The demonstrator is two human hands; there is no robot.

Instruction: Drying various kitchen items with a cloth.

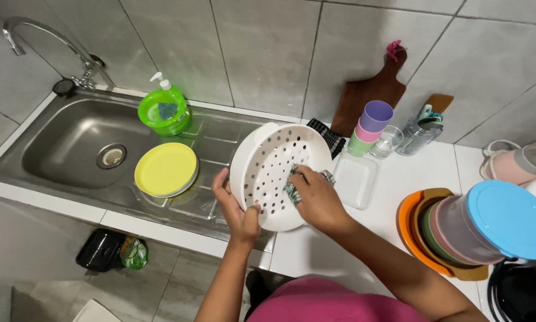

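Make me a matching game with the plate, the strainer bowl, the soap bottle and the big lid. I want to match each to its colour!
Things:
1. plate
2. strainer bowl
3. soap bottle
4. big lid

Colours:
A. white
B. blue
C. yellow
D. green

Pairs: 1-C, 2-A, 3-D, 4-B

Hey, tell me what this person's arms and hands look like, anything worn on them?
Both forearms are bare, with no sleeves reaching them. The left hand and right hand wear no gloves, and no rings, watch or bracelets show. The only clothing visible is a pink top at the bottom edge of the head view.
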